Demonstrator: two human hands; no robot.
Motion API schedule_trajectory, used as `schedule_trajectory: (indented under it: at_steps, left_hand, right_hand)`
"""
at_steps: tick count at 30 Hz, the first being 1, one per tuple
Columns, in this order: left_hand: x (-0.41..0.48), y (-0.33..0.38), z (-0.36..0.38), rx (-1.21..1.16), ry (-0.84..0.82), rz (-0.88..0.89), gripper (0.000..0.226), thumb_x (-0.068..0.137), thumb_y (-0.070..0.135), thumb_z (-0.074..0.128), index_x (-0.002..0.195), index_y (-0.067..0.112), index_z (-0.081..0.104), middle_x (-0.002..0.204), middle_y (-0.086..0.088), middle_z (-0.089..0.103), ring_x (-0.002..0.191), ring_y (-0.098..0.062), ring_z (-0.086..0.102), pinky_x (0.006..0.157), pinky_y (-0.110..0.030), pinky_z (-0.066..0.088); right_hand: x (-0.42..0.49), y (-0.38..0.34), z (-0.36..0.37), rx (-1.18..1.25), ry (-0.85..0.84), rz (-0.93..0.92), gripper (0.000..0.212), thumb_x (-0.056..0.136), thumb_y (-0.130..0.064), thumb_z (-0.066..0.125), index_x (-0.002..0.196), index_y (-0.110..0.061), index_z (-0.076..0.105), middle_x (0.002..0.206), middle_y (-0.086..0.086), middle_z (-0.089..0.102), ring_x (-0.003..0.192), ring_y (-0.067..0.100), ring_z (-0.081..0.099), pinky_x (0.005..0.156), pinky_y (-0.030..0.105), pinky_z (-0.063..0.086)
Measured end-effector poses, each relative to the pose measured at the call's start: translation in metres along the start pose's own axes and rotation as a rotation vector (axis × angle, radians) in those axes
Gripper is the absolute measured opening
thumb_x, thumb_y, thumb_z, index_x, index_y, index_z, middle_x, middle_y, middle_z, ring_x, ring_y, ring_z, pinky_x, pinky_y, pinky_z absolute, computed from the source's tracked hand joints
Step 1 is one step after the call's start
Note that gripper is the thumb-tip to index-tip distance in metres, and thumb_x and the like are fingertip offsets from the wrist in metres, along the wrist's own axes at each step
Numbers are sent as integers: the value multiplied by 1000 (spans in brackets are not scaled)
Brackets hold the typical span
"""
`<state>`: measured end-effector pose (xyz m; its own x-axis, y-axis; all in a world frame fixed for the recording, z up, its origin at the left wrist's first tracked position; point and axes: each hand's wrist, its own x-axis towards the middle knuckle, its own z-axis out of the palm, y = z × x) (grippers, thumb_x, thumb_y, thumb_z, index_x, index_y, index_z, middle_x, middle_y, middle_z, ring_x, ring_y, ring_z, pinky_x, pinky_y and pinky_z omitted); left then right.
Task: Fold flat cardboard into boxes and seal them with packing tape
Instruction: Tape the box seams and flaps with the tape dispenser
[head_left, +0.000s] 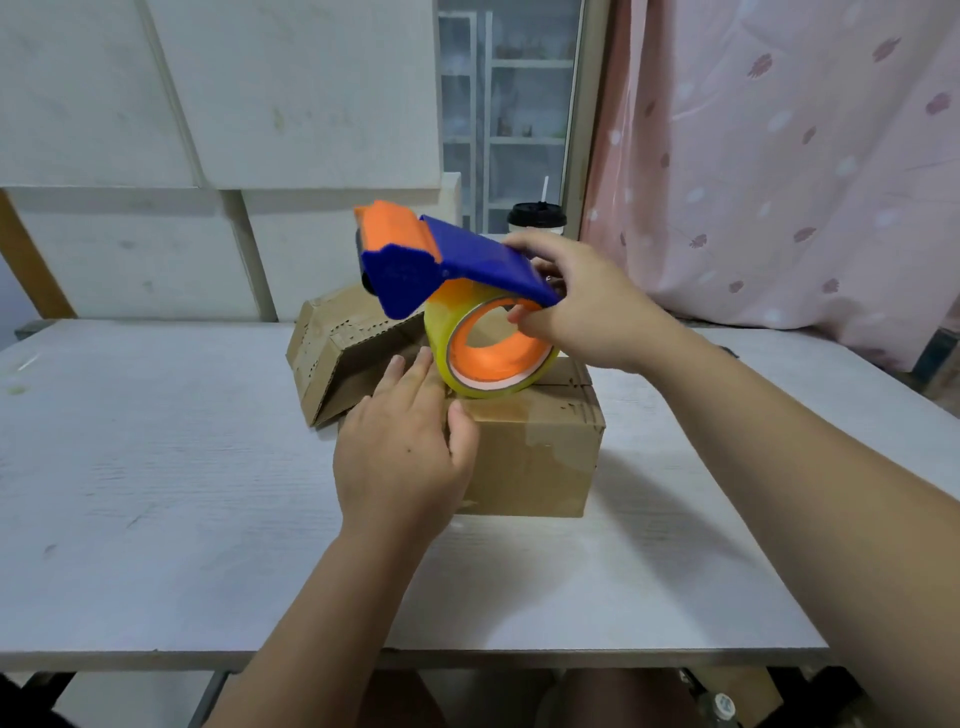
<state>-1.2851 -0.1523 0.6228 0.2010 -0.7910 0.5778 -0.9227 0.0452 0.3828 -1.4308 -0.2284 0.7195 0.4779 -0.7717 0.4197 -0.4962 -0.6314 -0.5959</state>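
Loads of free white tabletop (156, 493) left and right of the closed brown cardboard box (540, 457). Behind it's cramped: a half-folded perforated cardboard box (332, 358) sits just back-left, a blue-and-orange tape dispenser (447, 260) hangs over its top, and a black-lidded paper cup (536, 218) stands further back.

Matt brown cardboard is seen on the box (535, 457); glossy blue/orange plastic on the tape dispenser (415, 260); surface (156, 467) prob. whitewashed wood, grainy.

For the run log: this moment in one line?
taping box | left hand flat on box | right hand grips tape dispenser | tape roll on box top
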Motion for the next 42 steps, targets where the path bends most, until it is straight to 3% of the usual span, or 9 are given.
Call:
schedule_trajectory:
  at_steps: [11, 15, 19, 25, 29, 32, 34, 37, 42]
  left_hand:
    - [3, 2, 4, 131, -14, -4, 66, 83, 39, 18, 126, 14, 61, 132, -1, 58, 130, -25, 45, 96, -40, 44]
    - [2, 2, 6, 126, -6, -11, 65, 82, 38, 20, 125, 13, 62, 131, -2, 59, 129, -25, 47, 94, -41, 45]
    - [2, 3, 4, 146, -15, -5, 69, 81, 40, 17, 127, 13, 60, 134, -2, 56, 132, -24, 43, 95, -40, 44]
    - [1, 5, 3, 171, -26, -20, 79, 76, 44, 5, 135, 19, 52, 144, 4, 46, 139, -19, 32, 101, -37, 37]
    - [1, 6, 0, 192, -69, -26, 85, 73, 45, -2, 140, 24, 44, 149, 9, 37, 141, -14, 26, 103, -34, 35]
    - [1, 8, -1, 185, -88, -43, 74, 79, 42, 5, 143, 27, 40, 151, 11, 33, 142, -11, 23, 103, -34, 35]
    - [0, 8, 0, 173, -87, -54, 69, 81, 40, 12, 142, 26, 41, 150, 10, 34, 141, -11, 25, 102, -34, 37]
    - [0, 8, 1, 156, -63, -62, 75, 78, 42, 6, 139, 25, 47, 147, 10, 39, 139, -12, 30, 97, -35, 42]
    - [0, 8, 3, 136, -40, -61, 75, 77, 43, 9, 131, 21, 56, 140, 6, 50, 134, -18, 40, 91, -37, 45]
  right_hand:
    - [-4, 10, -17, -151, -14, 72, 45, 79, -4, 62, 110, -34, 50, 97, -2, 61, 82, 19, 61, 72, 36, 54]
    - [-21, 22, -2, 106, 82, 179, 41, 81, 1, 62, 104, -31, 50, 94, 4, 61, 87, 25, 63, 78, 44, 55]
    - [-32, 27, 4, 358, 142, 244, 45, 80, -1, 69, 97, -38, 50, 94, -1, 65, 89, 15, 64, 85, 40, 55]
    - [-25, 18, 7, 154, 228, 192, 48, 82, 2, 61, 110, -33, 47, 108, -2, 58, 94, 19, 56, 75, 32, 52]
    - [-22, 13, 1, 76, 201, 169, 44, 82, 1, 61, 113, -29, 53, 105, 1, 63, 93, 24, 59, 79, 41, 54]
    - [-22, 12, 0, -2, 191, 151, 48, 81, 2, 61, 118, -27, 53, 105, 1, 62, 94, 24, 59, 81, 40, 54]
    - [-21, 11, -1, -17, 175, 150, 49, 81, 2, 61, 119, -28, 52, 105, -1, 60, 93, 22, 57, 81, 38, 53]
    - [-19, 16, -9, -69, 167, 159, 50, 81, 2, 61, 119, -30, 54, 106, 0, 63, 91, 23, 59, 78, 38, 54]
    - [-28, 28, -35, -144, 118, 164, 45, 84, -2, 61, 117, -32, 54, 102, -2, 62, 85, 22, 59, 65, 27, 50]
